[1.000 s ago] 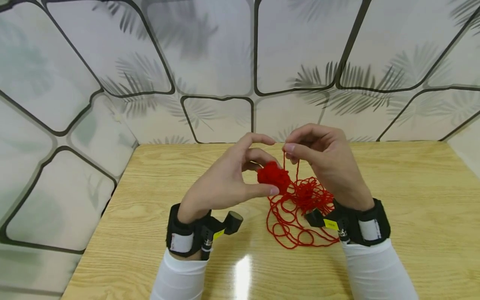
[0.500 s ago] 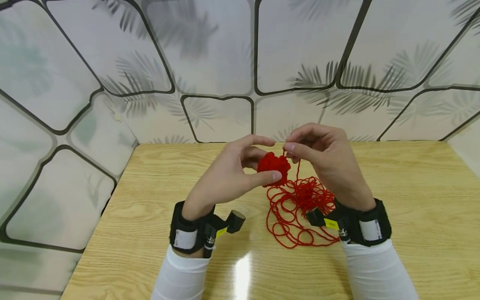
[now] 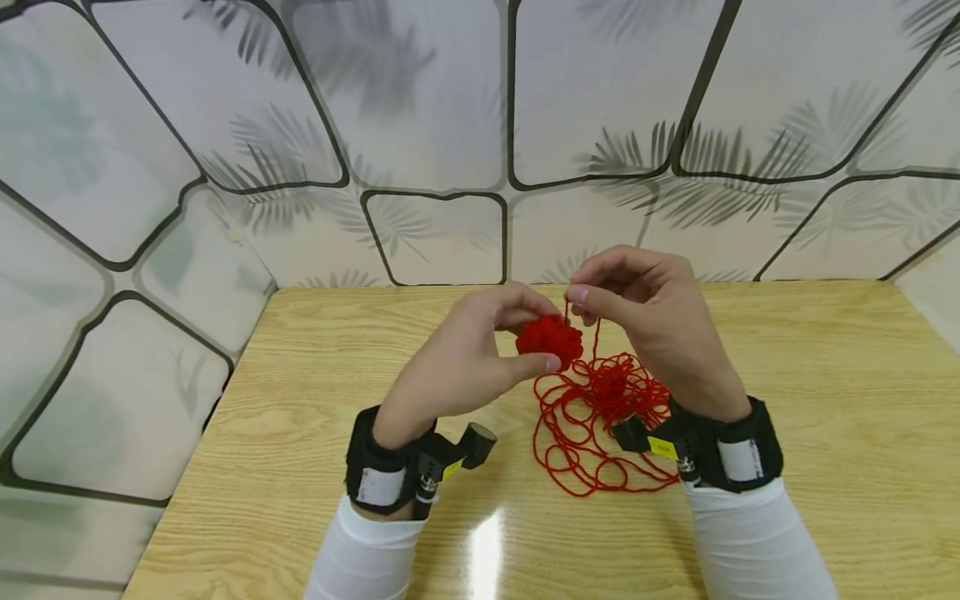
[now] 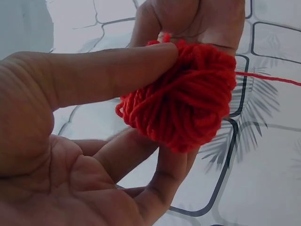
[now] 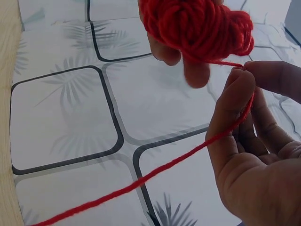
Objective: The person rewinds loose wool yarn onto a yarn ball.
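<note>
A small wound ball of red yarn (image 3: 550, 340) is held up over the table by my left hand (image 3: 472, 354). In the left wrist view the thumb presses on the near side of the ball (image 4: 188, 101), and the fingers support it from the far side. My right hand (image 3: 645, 321) is just to the right, pinching the strand between thumb and fingertips. In the right wrist view the strand (image 5: 164, 167) runs from the ball (image 5: 193, 28) through that pinch and across the fingers. From there it drops to a loose, tangled heap of red yarn (image 3: 615, 392) on the table.
The heap spreads in wide loops towards the near side, below the right wrist. Pale wooden tabletop (image 3: 300, 467) lies under both arms. A patterned wall covering (image 3: 435, 237) stands along the table's back edge and at its left. Each wrist carries a strapped camera mount.
My left hand has turned the yarn ball, lifting it and then tipping it over, and its fingers have closed in round it. The right hand stays nearly still with the strand.
</note>
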`<state>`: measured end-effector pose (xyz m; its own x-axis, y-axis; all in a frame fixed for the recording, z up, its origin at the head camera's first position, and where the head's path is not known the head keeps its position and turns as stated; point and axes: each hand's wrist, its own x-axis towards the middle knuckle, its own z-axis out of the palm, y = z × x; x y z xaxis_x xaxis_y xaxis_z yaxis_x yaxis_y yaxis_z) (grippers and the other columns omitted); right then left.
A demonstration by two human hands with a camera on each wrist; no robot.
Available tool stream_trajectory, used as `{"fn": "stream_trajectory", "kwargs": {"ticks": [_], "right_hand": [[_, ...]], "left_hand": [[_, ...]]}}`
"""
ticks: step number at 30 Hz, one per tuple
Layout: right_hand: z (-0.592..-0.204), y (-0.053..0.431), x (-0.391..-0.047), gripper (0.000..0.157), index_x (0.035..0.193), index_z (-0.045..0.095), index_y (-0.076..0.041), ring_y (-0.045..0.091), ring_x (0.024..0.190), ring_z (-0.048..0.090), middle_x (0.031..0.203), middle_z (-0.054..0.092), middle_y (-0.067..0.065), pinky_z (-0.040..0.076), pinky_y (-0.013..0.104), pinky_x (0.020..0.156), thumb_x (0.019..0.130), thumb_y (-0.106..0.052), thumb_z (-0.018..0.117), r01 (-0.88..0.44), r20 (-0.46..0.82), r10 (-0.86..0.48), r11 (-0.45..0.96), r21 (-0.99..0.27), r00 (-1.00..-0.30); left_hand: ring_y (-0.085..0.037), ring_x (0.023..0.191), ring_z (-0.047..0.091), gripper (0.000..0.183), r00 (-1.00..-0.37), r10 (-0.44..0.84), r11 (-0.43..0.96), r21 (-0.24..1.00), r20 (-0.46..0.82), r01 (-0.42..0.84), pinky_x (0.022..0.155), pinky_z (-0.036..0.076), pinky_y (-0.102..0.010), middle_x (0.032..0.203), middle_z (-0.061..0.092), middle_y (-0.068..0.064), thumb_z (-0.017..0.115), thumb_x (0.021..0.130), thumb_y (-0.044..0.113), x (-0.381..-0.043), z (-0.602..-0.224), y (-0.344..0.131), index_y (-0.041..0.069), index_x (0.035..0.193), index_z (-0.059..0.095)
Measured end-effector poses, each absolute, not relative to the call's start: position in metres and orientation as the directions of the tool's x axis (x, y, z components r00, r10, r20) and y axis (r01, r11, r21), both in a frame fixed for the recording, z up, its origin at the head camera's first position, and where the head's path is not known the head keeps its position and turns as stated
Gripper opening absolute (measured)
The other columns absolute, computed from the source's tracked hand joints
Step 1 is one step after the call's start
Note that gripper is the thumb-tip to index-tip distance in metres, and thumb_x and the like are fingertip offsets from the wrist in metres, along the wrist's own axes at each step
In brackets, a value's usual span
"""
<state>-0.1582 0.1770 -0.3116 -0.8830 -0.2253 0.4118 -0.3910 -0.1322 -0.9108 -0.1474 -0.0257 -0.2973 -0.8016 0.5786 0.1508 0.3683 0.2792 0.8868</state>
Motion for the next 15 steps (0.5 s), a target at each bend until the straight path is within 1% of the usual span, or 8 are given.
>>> {"fn": "stream_trajectory", "kwargs": {"ticks": [4, 7, 11, 13, 15], "right_hand": [[-0.310, 0.176, -0.157, 0.012, 0.093, 0.062, 0.005, 0.029, 0.072, 0.051, 0.084, 0.057, 0.018, 0.047, 0.035, 0.064, 0.082, -0.001, 0.063, -0.396, 0.404, -0.219, -0.080, -0.915, -0.888], [-0.307, 0.174, -0.153, 0.014, 0.094, 0.063, 0.002, 0.029, 0.072, 0.055, 0.085, 0.059, 0.017, 0.049, 0.035, 0.065, 0.082, -0.006, 0.065, -0.405, 0.396, -0.215, -0.007, -0.914, -0.893], [-0.304, 0.171, -0.147, 0.015, 0.095, 0.065, -0.004, 0.027, 0.074, 0.058, 0.088, 0.062, 0.013, 0.050, 0.033, 0.067, 0.082, -0.011, 0.067, -0.439, 0.406, -0.226, 0.121, -0.890, -0.886], [-0.303, 0.169, -0.143, 0.014, 0.095, 0.066, -0.007, 0.025, 0.076, 0.059, 0.089, 0.063, 0.010, 0.050, 0.033, 0.067, 0.082, -0.012, 0.067, -0.461, 0.418, -0.241, 0.162, -0.872, -0.876], [-0.303, 0.168, -0.142, 0.014, 0.096, 0.066, -0.008, 0.024, 0.077, 0.060, 0.089, 0.064, 0.008, 0.051, 0.033, 0.069, 0.082, -0.011, 0.067, -0.478, 0.430, -0.257, 0.171, -0.861, -0.866]], "left_hand": [[-0.005, 0.093, 0.059, 0.029, -0.790, 0.587, 0.298, 0.860, 0.177, 0.413, 0.081, 0.045, -0.025, 0.098, 0.063, 0.006, 0.069, 0.080, 0.013, -0.147, -0.299, -0.021, 0.009, 0.108, 0.059], [-0.006, 0.092, 0.059, 0.029, -0.810, 0.558, 0.314, 0.858, 0.179, 0.406, 0.076, 0.048, -0.024, 0.098, 0.062, 0.005, 0.067, 0.083, 0.017, -0.149, -0.302, -0.018, 0.009, 0.109, 0.059], [-0.009, 0.088, 0.061, 0.033, -0.846, 0.491, 0.320, 0.861, 0.206, 0.395, 0.069, 0.050, -0.025, 0.098, 0.063, 0.003, 0.064, 0.086, 0.024, -0.157, -0.308, -0.019, 0.012, 0.116, 0.057], [-0.012, 0.085, 0.062, 0.033, -0.860, 0.460, 0.274, 0.885, 0.222, 0.376, 0.068, 0.051, -0.028, 0.097, 0.064, 0.002, 0.063, 0.087, 0.025, -0.162, -0.311, -0.022, 0.013, 0.117, 0.057], [-0.016, 0.085, 0.063, 0.033, -0.874, 0.429, 0.180, 0.926, 0.229, 0.331, 0.070, 0.051, -0.031, 0.098, 0.065, -0.001, 0.062, 0.087, 0.026, -0.168, -0.313, -0.026, 0.013, 0.117, 0.058]]}}
